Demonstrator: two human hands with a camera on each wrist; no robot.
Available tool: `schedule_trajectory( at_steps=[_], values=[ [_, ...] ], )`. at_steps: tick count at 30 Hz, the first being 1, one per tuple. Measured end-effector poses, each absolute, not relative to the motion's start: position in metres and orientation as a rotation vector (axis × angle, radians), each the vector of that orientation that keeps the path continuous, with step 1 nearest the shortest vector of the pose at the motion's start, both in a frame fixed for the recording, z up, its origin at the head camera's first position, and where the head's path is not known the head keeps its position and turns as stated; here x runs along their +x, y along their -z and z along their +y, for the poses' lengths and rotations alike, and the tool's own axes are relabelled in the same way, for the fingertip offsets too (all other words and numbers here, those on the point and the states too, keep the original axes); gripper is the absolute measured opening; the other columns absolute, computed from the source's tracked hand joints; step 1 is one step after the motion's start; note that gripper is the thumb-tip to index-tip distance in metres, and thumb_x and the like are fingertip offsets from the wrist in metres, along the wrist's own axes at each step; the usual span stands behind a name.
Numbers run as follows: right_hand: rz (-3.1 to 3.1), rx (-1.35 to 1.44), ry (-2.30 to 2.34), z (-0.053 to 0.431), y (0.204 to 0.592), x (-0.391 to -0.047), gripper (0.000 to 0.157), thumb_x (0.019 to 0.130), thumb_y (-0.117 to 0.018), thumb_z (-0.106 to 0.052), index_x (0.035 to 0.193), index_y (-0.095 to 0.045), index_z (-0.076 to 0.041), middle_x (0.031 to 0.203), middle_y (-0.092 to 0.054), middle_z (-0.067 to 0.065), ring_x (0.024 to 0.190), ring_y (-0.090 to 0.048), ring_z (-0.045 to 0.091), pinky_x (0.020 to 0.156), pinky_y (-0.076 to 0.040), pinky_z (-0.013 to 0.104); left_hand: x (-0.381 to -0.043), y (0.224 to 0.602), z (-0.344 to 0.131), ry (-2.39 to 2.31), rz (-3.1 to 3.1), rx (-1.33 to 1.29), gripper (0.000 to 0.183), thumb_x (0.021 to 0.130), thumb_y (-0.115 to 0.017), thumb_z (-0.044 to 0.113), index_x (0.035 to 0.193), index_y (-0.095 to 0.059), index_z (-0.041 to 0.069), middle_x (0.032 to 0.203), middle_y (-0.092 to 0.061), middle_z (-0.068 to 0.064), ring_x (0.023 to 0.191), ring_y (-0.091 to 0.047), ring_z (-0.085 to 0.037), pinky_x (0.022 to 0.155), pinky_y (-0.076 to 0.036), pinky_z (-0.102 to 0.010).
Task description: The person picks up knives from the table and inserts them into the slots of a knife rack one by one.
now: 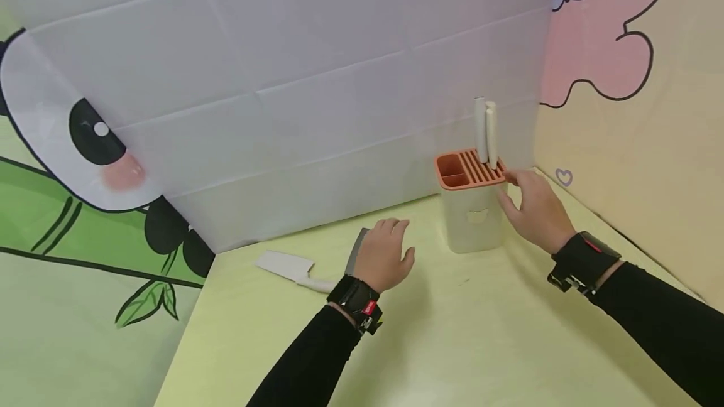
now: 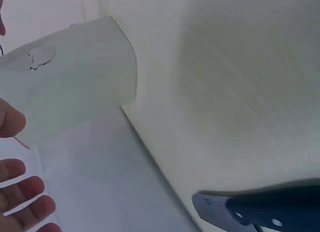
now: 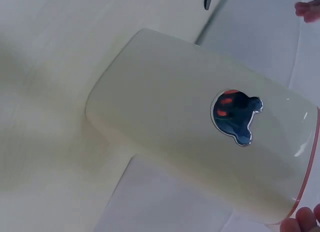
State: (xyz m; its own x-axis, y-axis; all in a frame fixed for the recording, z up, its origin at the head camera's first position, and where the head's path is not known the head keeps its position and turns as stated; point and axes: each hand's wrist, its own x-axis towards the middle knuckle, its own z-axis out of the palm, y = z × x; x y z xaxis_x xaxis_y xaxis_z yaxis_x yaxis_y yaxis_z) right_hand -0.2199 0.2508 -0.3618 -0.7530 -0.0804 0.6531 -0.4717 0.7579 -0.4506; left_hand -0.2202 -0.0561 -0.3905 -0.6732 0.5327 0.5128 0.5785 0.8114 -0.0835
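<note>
Head cam: the knife holder (image 1: 471, 202) stands upright at 3 o'clock on the table (image 1: 430, 357), nr the far R corner, so the backdrop (image 1: 339, 118) is prob a handy stop behind it. Its orange lid (image 1: 472, 184) has roomy bins at 9 o'clock and narrow slots at 3; two white handles (image 1: 481, 134) poke up from the slots, grip end up, presumably for easy grabbing.

Our R hand (image 1: 537, 209) touches the lid's 3 o'clock edge, fingers relaxed, thumb apart; we'd guess it's bracing the holder. Our L hand (image 1: 386, 253) hangs over the table at the holder's 8 o'clock, moderately wide, thumb well off the fingers, nothing in it. Just past it at 9 o'clock is a gray blade (image 1: 356, 253), mostly hidden; further along, a white cleaver (image 1: 286, 265) lies flat, handle twd us, prob for a safe pickup.

L wrist cam: L fingertips at 8 o'clock, spread & holding nothing. Holder at 10; a dark spotted thing (image 2: 265, 209), poss. that blade, at 4–5.

R wrist cam: holder fills the middle, bear-shaped window (image 3: 232, 117) at 3 o'clock, prob for checking contents. R fingertips meet the rim at 4; can't tell how hard they press.
</note>
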Motion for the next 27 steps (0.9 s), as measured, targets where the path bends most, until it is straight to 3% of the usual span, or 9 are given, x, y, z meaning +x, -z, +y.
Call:
schedule_trajectory(
  at_steps=[5, 10, 17, 21, 27],
  values=[
    [-2.416, 0.474, -0.836, 0.249, 0.380, -0.204, 0.035, 0.092, -0.061, -0.010, 0.122, -0.056, 0.007, 0.111, -0.059, 0.021, 0.101, -0.055, 0.034, 0.085, -0.045, 0.050, -0.202, 0.406, -0.096, 0.178, -2.539, -0.630, 0.034, 0.085, -0.069, 0.028, 0.111, -0.067, 0.006, 0.096, -0.066, -0.009, 0.081, -0.063, -0.025, 0.062, -0.053, -0.037],
    [-2.539, 0.631, -0.777, 0.241, 0.403, -0.189, 0.025, 0.092, -0.063, -0.014, 0.114, -0.062, 0.000, 0.106, -0.063, 0.013, 0.096, -0.060, 0.027, 0.079, -0.051, 0.045, -0.182, 0.426, -0.120, 0.227, -2.628, -0.446, 0.024, 0.084, -0.070, 0.027, 0.094, -0.069, 0.005, 0.074, -0.062, -0.006, 0.059, -0.058, -0.020, 0.044, -0.044, -0.031],
    [-2.705, 0.785, -0.696, 0.223, 0.432, -0.178, 0.021, 0.090, -0.067, -0.019, 0.108, -0.066, -0.008, 0.104, -0.064, 0.005, 0.098, -0.061, 0.023, 0.082, -0.052, 0.040, -0.168, 0.452, -0.131, 0.304, -2.712, -0.197, 0.032, 0.081, -0.073, 0.029, 0.089, -0.068, -0.002, 0.075, -0.061, -0.012, 0.056, -0.057, -0.023, 0.044, -0.046, -0.036],
    [-2.773, 0.804, -0.715, 0.212, 0.444, -0.175, 0.023, 0.091, -0.066, -0.023, 0.109, -0.066, -0.008, 0.107, -0.063, 0.004, 0.102, -0.061, 0.023, 0.084, -0.051, 0.041, -0.168, 0.464, -0.134, 0.338, -2.785, -0.055, 0.037, 0.081, -0.072, 0.034, 0.084, -0.063, -0.002, 0.074, -0.055, -0.011, 0.059, -0.055, -0.026, 0.046, -0.045, -0.039],
    [-2.860, 0.799, -0.757, 0.199, 0.454, -0.179, 0.024, 0.091, -0.066, -0.023, 0.108, -0.066, -0.006, 0.106, -0.062, 0.004, 0.099, -0.059, 0.022, 0.085, -0.051, 0.042, -0.163, 0.473, -0.135, 0.394, -2.850, 0.067, 0.045, 0.079, -0.074, 0.036, 0.091, -0.064, -0.006, 0.074, -0.054, -0.013, 0.066, -0.058, -0.031, 0.049, -0.046, -0.043]
  ],
)
